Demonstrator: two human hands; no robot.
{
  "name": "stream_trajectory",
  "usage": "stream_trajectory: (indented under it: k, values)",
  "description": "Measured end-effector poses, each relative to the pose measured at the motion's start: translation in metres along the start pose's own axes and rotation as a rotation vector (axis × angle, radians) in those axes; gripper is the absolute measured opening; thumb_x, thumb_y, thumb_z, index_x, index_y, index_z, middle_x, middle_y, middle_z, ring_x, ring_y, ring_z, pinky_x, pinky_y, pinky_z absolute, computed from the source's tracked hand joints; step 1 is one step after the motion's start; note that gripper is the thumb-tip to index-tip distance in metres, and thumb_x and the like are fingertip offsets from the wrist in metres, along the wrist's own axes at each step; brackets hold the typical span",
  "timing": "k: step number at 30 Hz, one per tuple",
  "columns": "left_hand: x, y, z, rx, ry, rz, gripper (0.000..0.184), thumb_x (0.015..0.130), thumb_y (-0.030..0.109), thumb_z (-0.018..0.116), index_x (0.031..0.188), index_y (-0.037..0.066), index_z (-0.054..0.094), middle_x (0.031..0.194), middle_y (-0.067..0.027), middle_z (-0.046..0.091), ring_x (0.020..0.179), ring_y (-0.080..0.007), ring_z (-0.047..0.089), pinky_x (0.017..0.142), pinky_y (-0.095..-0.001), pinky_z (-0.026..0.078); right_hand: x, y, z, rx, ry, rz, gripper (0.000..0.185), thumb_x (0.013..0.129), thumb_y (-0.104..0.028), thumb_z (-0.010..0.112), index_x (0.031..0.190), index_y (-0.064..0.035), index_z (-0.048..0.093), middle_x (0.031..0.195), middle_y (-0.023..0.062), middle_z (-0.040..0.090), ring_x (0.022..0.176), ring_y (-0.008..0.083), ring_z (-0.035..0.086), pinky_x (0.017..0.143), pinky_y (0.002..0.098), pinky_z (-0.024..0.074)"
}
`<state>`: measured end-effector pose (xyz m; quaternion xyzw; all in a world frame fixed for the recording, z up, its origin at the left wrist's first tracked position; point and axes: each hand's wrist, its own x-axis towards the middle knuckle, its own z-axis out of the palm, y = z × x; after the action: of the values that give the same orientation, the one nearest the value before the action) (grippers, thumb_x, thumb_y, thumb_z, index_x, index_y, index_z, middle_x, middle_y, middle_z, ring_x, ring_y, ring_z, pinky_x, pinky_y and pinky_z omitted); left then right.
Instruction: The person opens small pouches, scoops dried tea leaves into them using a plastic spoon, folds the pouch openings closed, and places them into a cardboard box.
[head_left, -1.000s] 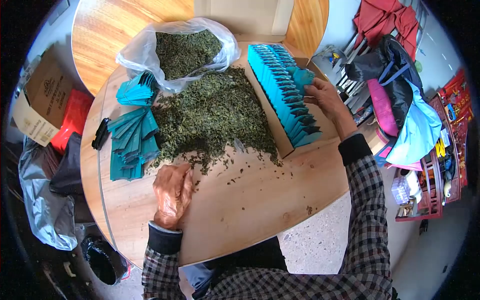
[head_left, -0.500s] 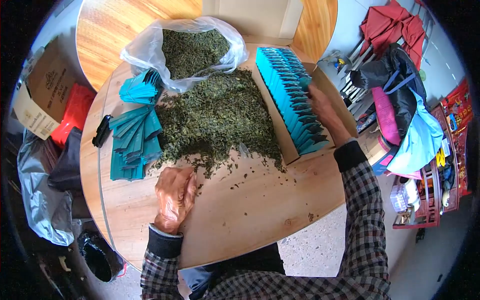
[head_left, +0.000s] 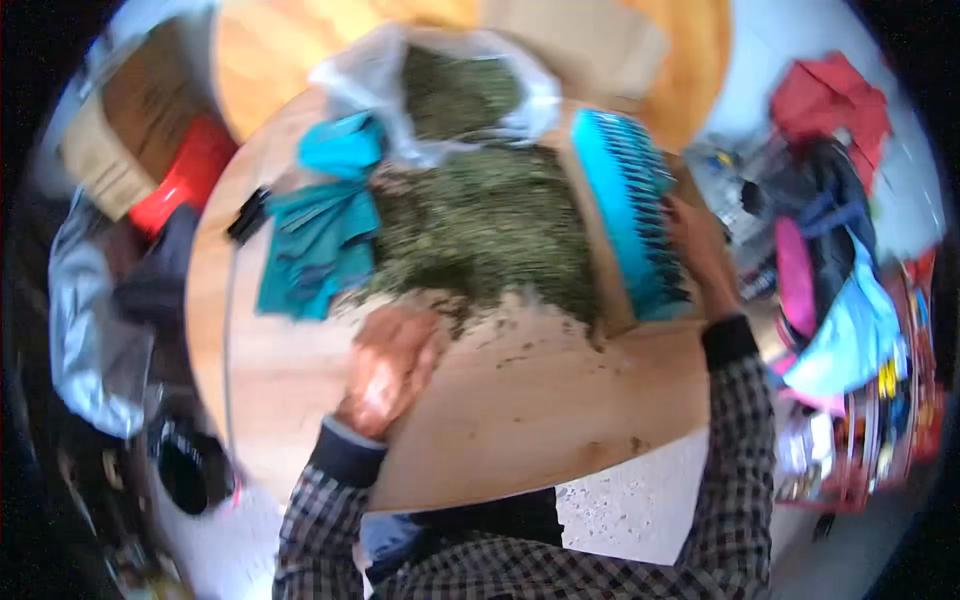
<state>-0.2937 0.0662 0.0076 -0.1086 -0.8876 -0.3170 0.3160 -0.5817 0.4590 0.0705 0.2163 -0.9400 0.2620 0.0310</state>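
Note:
My left hand (head_left: 393,355) rests on the round wooden table (head_left: 520,420) with its fingers curled in, just in front of a heap of dried green leaves (head_left: 490,220). Whatever may lie in that palm is hidden. On the right, my right hand (head_left: 697,243) reaches into an open cardboard box (head_left: 590,220), against the right side of a long row of teal sachets (head_left: 615,205) standing on edge. Its fingertips are blurred and partly behind the sachets. More loose teal sachets (head_left: 320,235) lie fanned in a pile left of the leaves, with another teal bundle (head_left: 340,145) behind them.
A clear plastic bag (head_left: 365,75) of leaves stands open at the back. A small black object (head_left: 250,215) lies near the left edge. Beyond the table are a carton (head_left: 110,150), a red bag (head_left: 180,175), a dark bin (head_left: 190,465) and piled clothes (head_left: 840,300).
The whole view has shifted and blurred as my head moved. My right hand has slid a little toward the front along the sachet row. My left hand stays curled on the table.

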Motion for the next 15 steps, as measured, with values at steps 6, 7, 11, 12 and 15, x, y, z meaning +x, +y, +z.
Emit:
stream_trajectory:
  k: [6,7,11,12,15]
  values:
    - [-0.002,-0.004,0.007,-0.051,0.045,-0.016,0.011,0.091,0.007,0.072,0.101,0.005,0.068,0.091,-0.0156,0.066,0.086,-0.037,0.067,0.074,-0.0471,0.056,0.004,-0.009,-0.043,0.339,0.462,0.04,0.028,0.103,-0.016,0.066,0.126,-0.0018,0.073,0.11,0.0052,0.076,0.084,0.0104,0.067,0.072,0.0251,0.0523]
    - [-0.005,-0.005,0.007,-0.065,-0.022,-0.063,0.012,0.092,0.006,0.073,0.103,0.004,0.069,0.093,-0.0159,0.068,0.086,-0.0365,0.069,0.074,-0.046,0.058,-0.006,-0.041,-0.05,0.34,0.456,0.037,0.028,0.103,-0.016,0.066,0.126,-0.0018,0.073,0.11,0.0052,0.076,0.084,0.0104,0.067,0.072,0.0251,0.0523]
    - [-0.008,-0.006,0.007,-0.07,-0.072,-0.061,0.014,0.093,0.004,0.072,0.107,0.003,0.07,0.091,-0.0153,0.068,0.079,-0.0341,0.071,0.067,-0.0438,0.06,-0.05,-0.186,-0.017,0.28,0.094,-0.364,0.019,0.101,-0.01,0.07,0.118,-0.0026,0.076,0.099,0.002,0.076,0.081,0.0082,0.066,0.068,0.0245,0.0509]
    - [-0.008,-0.006,0.006,-0.072,-0.073,-0.052,0.014,0.093,0.003,0.071,0.107,0.004,0.07,0.09,-0.015,0.067,0.077,-0.0343,0.07,0.066,-0.0444,0.059,-0.055,-0.224,0.004,0.222,0.027,-0.439,0.017,0.1,-0.009,0.07,0.114,-0.001,0.076,0.098,0.0045,0.076,0.081,0.0104,0.068,0.069,0.0261,0.0521]
    - [-0.012,-0.008,0.016,-0.101,-0.032,-0.049,0.007,0.09,0.008,0.07,0.096,0.007,0.066,0.086,-0.0134,0.064,0.077,-0.0342,0.068,0.063,-0.0467,0.057,-0.035,-0.294,0.068,0.197,-0.128,-0.723,0.015,0.097,-0.006,0.072,0.108,0.0032,0.074,0.097,0.0136,0.076,0.085,0.018,0.072,0.073,0.0307,0.0551]
